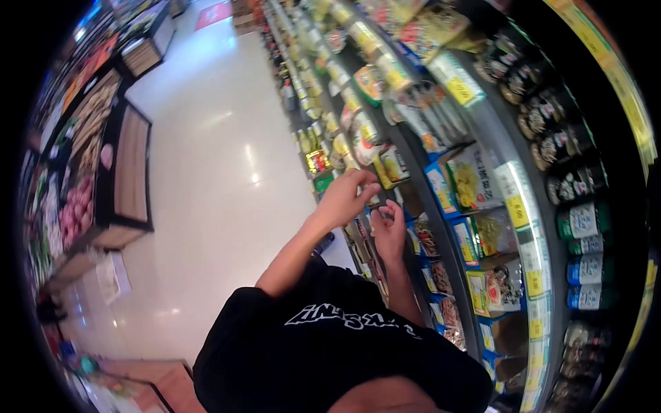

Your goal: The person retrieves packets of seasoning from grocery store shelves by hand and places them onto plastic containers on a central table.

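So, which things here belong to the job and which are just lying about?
At the hands:
- left hand and right hand, both seemingly empty
- yellow-edged packet, near the left hand

Just around:
- wood-sided produce bin
- pink produce
- yellow price label
- shelved packets further off

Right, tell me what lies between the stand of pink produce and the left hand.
Bare, shiny floor with streaks of reflected light; the head view shows nothing standing between the stand and left hand.
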A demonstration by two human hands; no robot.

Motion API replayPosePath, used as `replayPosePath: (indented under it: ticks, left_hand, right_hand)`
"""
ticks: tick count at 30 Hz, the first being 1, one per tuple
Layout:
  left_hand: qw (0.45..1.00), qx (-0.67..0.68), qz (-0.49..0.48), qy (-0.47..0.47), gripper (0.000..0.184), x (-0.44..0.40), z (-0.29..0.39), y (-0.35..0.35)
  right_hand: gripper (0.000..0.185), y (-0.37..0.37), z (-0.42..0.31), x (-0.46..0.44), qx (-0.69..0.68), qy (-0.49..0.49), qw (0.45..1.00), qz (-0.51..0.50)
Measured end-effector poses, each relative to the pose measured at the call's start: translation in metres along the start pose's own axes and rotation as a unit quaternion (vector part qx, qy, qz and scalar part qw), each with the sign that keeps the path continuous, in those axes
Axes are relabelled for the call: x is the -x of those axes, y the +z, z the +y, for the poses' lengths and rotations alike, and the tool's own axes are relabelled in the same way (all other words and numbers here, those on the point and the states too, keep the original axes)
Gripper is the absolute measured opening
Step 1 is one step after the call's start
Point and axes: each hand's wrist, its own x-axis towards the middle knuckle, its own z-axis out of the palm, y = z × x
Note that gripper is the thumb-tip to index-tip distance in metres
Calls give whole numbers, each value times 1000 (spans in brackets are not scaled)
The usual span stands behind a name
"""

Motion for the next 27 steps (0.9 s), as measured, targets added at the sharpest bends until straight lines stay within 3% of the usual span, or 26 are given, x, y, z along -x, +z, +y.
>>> replayPosePath:
  ticks: [2, 5, 6, 7, 12, 14, 16, 18, 20, 22, 24, 26, 27]
  left_hand:
    - [992, 112, 33, 48, 15, 52, 54, -44]
    - [954, 101, 137, 247, 15, 133, 118, -97]
    - [938, 98, 160, 292, 16, 157, 140, -111]
    - [918, 103, 190, 333, 18, 177, 158, -122]
    - [811, 76, 329, 477, 37, 272, 198, -144]
    - [799, 30, 366, 477, 36, 312, 209, -153]
    - [808, -21, 429, 404, 29, 359, 218, -150]
    - [693, 12, 552, 463, 35, 379, 217, -138]
    - [635, -29, 598, 488, 37, 419, 215, -145]
    - [630, -76, 613, 471, 32, 468, 235, -166]
    - [598, -64, 662, 448, 26, 510, 257, -172]
    - [724, -211, 549, 360, 26, 600, 257, -189]
    - [737, -200, 564, 314, 22, 631, 266, -190]
  right_hand:
    - [54, 19, 13, 17, -27, 36, 997, -59]
    - [54, 53, 54, 47, 78, -30, 982, -168]
    - [53, 65, 59, 61, 127, -55, 969, -204]
    - [53, 77, 37, 78, 101, 5, 963, -249]
    - [55, 120, 30, 158, 106, -53, 914, -388]
    - [56, 133, 29, 183, 119, -69, 891, -432]
    - [57, 151, 20, 207, 140, -87, 871, -462]
    - [57, 170, 14, 236, 148, -107, 852, -491]
    - [57, 195, 9, 273, 139, -107, 834, -523]
    - [57, 220, 15, 309, 128, -99, 813, -559]
    - [57, 269, 108, 323, 125, 3, 788, -603]
    - [57, 298, 108, 373, 128, -6, 764, -632]
    - [57, 291, 47, 427, 132, -64, 751, -644]
